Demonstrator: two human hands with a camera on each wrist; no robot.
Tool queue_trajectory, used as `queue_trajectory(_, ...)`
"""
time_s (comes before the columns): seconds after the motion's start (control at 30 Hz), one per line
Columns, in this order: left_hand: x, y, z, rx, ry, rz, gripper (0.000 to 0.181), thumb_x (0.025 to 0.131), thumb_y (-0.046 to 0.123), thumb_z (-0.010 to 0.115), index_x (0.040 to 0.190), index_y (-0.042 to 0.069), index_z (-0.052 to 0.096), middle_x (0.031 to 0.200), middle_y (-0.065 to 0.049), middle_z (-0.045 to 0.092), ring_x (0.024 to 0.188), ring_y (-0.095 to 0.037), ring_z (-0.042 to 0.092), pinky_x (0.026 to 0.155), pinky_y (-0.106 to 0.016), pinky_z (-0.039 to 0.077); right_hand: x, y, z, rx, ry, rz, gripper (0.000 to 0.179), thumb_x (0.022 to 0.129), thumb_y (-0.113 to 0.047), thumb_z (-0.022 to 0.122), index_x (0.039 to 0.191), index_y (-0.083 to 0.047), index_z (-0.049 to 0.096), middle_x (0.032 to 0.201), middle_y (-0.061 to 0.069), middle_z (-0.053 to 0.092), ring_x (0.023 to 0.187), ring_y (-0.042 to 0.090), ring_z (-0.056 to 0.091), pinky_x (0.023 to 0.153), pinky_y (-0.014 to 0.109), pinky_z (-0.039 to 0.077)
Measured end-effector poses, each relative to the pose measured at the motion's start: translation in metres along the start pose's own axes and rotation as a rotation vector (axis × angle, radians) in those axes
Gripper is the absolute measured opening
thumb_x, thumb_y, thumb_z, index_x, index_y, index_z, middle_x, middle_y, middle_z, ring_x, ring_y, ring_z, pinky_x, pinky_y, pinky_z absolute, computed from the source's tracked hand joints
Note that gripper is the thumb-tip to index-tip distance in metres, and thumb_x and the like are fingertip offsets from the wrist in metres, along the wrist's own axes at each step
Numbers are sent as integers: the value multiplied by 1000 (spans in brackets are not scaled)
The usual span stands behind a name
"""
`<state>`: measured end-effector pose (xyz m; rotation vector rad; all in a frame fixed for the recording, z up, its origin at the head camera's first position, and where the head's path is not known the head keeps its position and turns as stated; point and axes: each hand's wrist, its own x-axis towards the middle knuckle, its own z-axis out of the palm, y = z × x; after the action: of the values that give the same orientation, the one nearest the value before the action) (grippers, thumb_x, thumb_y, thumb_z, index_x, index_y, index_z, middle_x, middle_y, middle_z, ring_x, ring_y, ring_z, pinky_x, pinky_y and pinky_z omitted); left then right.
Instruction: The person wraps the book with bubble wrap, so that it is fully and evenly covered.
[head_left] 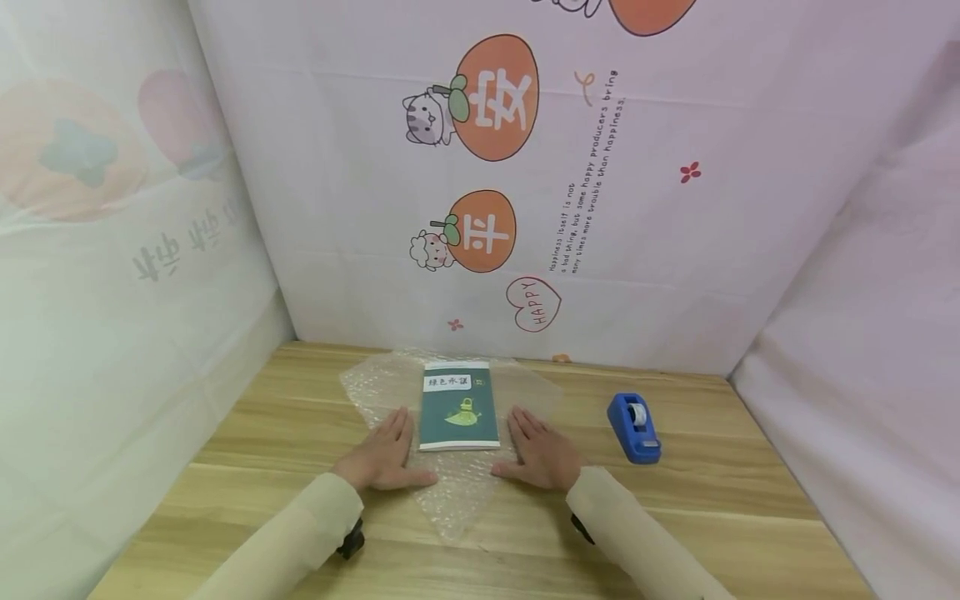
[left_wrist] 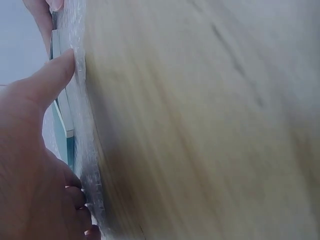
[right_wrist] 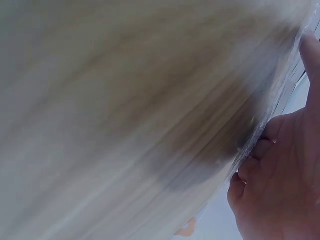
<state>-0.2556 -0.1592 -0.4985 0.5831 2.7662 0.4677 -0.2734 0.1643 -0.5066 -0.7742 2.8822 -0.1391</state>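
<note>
Between my hands lies the book [head_left: 458, 405], flat on the wrap [head_left: 457, 487] and roughly central, presumably so a margin of film surrounds it. My left hand [head_left: 384, 457] and right hand [head_left: 545, 457] rest on that film just beside it, well apart, fingers straight and clamped on nothing; I judge such spread pressure keeps the light, crinkly, dimpled sheet from creeping. The book is a plain rectangle, green with white bands. Off to my right, seemingly within reach, sits a wedge-like blue dispenser [head_left: 633, 433] on the streaky wood-grained table [head_left: 720, 517].
</note>
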Motion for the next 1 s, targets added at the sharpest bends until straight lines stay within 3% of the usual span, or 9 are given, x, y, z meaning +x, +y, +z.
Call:
queue_trajectory(0.37, 9, 23, 3, 65, -19, 28, 118, 94, 73, 62, 164, -10, 17, 175, -30, 8, 165, -44, 11, 135, -55, 19, -27, 10, 0, 35, 6, 57, 105, 99, -74, 52, 163, 6, 28, 173, 26, 24, 163, 39, 25, 132, 51, 29)
queue_trajectory(0.6, 27, 21, 18, 38, -16, 62, 124, 90, 82, 57, 166, -8, 15, 176, -28, 6, 165, -43, 7, 135, -55, 16, -38, 21, 5, 49, 18, 79, 106, 99, -74, 51, 164, 6, 28, 173, 26, 23, 163, 41, 23, 132, 54, 28)
queue_trajectory(0.77, 25, 29, 17, 10, 4, 103, 128, 89, 86, 53, 165, -10, 16, 175, -31, 8, 165, -44, 9, 135, -55, 16, -47, 22, -1, 64, 1, 92, 105, 99, -72, 52, 163, 7, 28, 173, 27, 23, 163, 42, 23, 132, 56, 28)
queue_trajectory(1.0, 28, 44, 15, 42, -26, 70, 120, 92, 76, 60, 165, -8, 17, 176, -26, 7, 166, -40, 9, 136, -52, 17, -58, 26, -5, 71, -8, 97, 105, 99, -71, 53, 163, 8, 28, 173, 29, 22, 162, 44, 24, 131, 57, 29)
